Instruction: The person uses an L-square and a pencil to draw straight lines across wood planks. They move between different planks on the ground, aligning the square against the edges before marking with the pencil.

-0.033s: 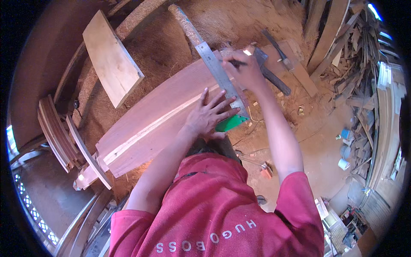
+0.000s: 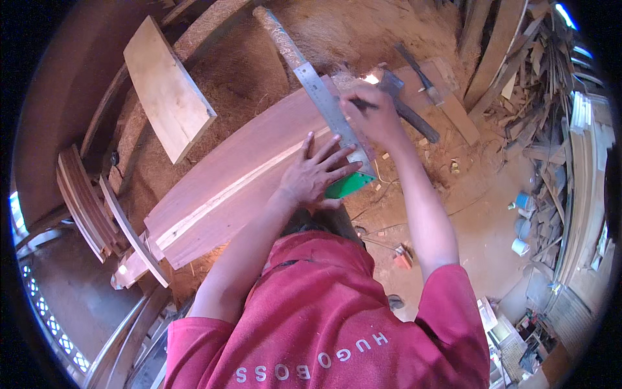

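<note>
A long reddish wooden board (image 2: 240, 168) lies across a sawdust-covered bench. A metal try square (image 2: 321, 94) with a green handle (image 2: 346, 186) rests across the board's right end. My left hand (image 2: 314, 172) lies flat with spread fingers on the square's blade and the board, pressing them down. My right hand (image 2: 374, 115) grips a dark pencil (image 2: 353, 102) with its tip against the blade's right edge, near the board's far side.
A hammer (image 2: 409, 111) and a second hand tool (image 2: 421, 76) lie just beyond my right hand. A pale plank (image 2: 168, 87) leans at the upper left. Curved wood pieces (image 2: 81, 201) are stacked at the left. Scrap timber (image 2: 538, 84) is piled at the right.
My right hand with the pencil has slid a little toward me along the square's blade. My left hand and the square have stayed put.
</note>
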A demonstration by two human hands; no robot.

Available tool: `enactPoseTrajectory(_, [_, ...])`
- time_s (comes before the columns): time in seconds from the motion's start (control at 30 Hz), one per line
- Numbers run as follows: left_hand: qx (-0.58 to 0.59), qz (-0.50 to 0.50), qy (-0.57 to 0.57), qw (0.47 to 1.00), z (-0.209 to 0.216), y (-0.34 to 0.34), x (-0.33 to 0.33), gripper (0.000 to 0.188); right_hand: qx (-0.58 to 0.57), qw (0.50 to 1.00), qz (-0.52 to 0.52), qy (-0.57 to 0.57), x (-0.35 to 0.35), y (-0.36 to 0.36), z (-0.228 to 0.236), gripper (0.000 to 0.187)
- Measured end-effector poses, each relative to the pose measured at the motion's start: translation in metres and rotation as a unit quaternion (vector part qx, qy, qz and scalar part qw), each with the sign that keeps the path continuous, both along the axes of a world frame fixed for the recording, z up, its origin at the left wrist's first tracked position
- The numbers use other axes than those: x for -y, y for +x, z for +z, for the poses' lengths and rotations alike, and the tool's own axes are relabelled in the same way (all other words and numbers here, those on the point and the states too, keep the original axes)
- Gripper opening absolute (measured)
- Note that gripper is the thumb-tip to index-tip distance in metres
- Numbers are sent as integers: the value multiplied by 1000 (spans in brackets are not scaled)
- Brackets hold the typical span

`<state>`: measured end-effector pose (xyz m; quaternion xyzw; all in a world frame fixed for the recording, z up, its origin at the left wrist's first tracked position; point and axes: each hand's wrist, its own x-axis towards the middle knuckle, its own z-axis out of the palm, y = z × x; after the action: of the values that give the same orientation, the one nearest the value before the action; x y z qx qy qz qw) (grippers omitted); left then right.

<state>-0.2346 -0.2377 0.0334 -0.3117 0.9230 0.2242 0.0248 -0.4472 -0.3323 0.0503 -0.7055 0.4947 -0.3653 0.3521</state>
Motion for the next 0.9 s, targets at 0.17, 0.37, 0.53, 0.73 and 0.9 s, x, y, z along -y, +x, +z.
enactPoseTrajectory(0.17, [13,-5,-5,1000,-1,0,0,102,12,999,-23,33,-91,-35,17,12])
enactPoseTrajectory(0.37, [9,4,-4,1000,-5,-1,-2,99,-40,978,-66,196,-126,-57,45,10])
enactPoseTrajectory(0.53, [-15,6,-11,1000,-9,0,-2,98,-135,972,-15,190,-71,-38,37,23])
enactPoseTrajectory(0.73, [-18,5,0,1000,-7,2,0,98,-149,983,22,104,42,8,12,27])
enactPoseTrajectory(0.9, [-24,3,14,1000,-4,3,2,99,-130,989,41,62,109,41,-5,22])
